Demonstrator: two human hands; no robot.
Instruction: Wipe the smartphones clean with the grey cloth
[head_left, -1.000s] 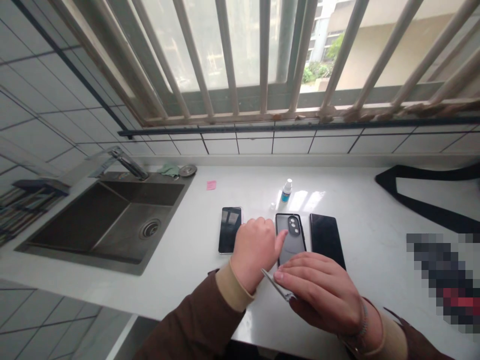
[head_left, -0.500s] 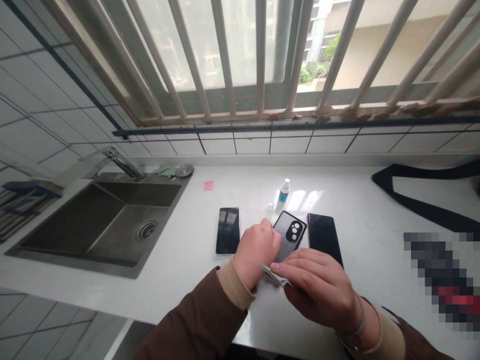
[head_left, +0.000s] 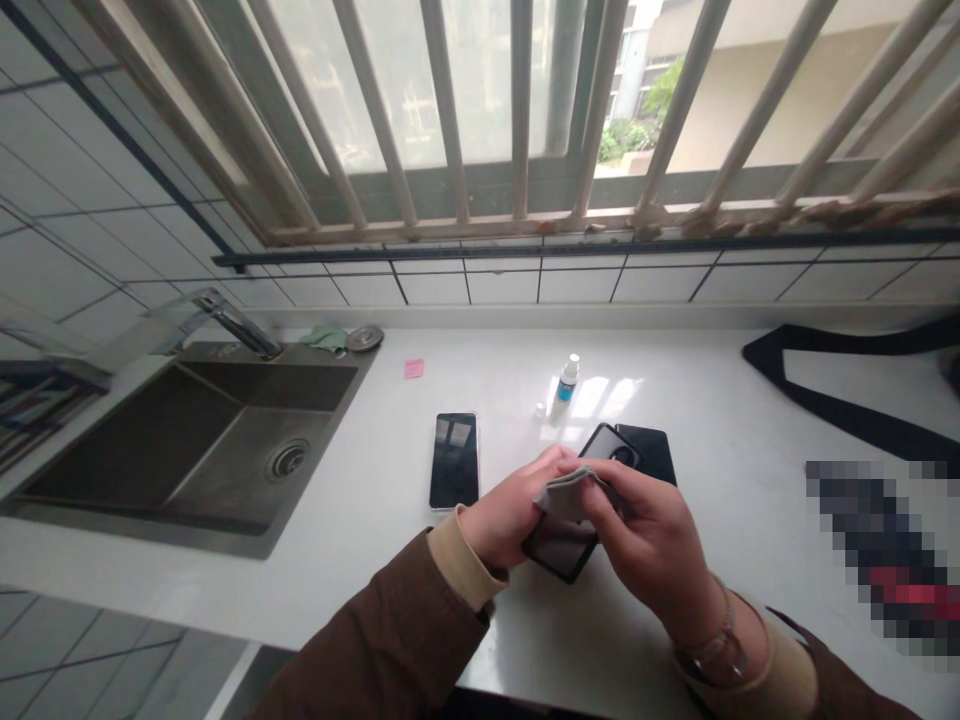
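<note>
My left hand (head_left: 506, 515) grips a dark phone case (head_left: 564, 545) with a camera cut-out, lifted off the white counter (head_left: 360, 480) and tilted. My right hand (head_left: 649, 545) presses a small grey cloth (head_left: 566, 493) against the case, fingers closed on the cloth. A black phone (head_left: 454, 460) lies screen-up to the left of my hands. A second black phone (head_left: 651, 447) lies flat just behind my right hand, partly hidden. A small bottle with a white cap and blue label (head_left: 568, 380) stands behind them, its loose cap (head_left: 539, 408) beside it.
A dark steel sink (head_left: 180, 440) with a tap (head_left: 232, 322) is set in the counter at left. A pink sticky note (head_left: 413, 368) lies near it. A black strap (head_left: 817, 395) lies at right. A barred window (head_left: 517, 110) runs along the back.
My left hand has picked the phone case up from the counter and turned it. My right hand has brought the grey cloth up onto the case.
</note>
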